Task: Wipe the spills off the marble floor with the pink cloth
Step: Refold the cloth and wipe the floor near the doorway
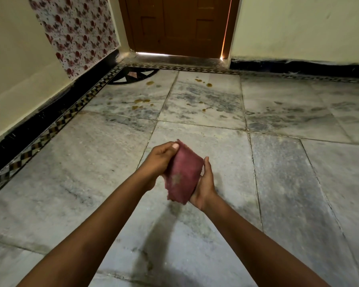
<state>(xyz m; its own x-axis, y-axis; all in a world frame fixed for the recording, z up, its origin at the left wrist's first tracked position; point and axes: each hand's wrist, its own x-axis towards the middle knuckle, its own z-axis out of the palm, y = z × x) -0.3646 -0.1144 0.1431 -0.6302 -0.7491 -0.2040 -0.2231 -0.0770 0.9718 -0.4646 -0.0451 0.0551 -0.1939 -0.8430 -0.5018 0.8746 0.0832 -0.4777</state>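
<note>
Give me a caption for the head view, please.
Left hand and right hand hold the cloth above the floor; spills lie ahead.

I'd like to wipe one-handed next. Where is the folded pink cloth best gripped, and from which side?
Probably by its right edge, from behind, where the right hand cradles the pink cloth. It is folded into a thick pad, so a palm across its back should press it flat. The camera-facing side shows a pale stain; the other may suit the spills better.
</note>
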